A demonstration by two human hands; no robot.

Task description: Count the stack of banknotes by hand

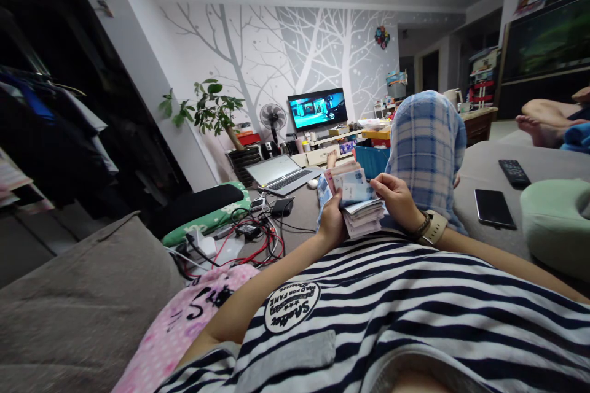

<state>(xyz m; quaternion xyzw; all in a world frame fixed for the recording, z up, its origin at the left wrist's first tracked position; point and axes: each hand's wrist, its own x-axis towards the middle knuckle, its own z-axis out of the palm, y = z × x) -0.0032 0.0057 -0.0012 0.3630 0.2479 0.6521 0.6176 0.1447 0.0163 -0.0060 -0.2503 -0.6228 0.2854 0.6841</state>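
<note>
My left hand (332, 221) is closed around a thick stack of printed paper cards (363, 220) over my lap. Several cards fan out at the top, some pinkish and some pale blue; their print is too small to read. At the upper right of the fan, my right hand (399, 201) pinches the edge of a blue-and-white card (354, 189) between thumb and fingers. A pale watch (434, 228) sits on the right wrist. Behind the hands rises a bent knee in blue plaid cloth (426, 150).
An open laptop (286, 175) and a white mouse (313, 184) lie ahead to the left, near tangled cables (265, 236). To the right are a phone (494, 207), a remote control (513, 172) and a green neck pillow (555, 221). Another person's feet (537, 129) show at far right.
</note>
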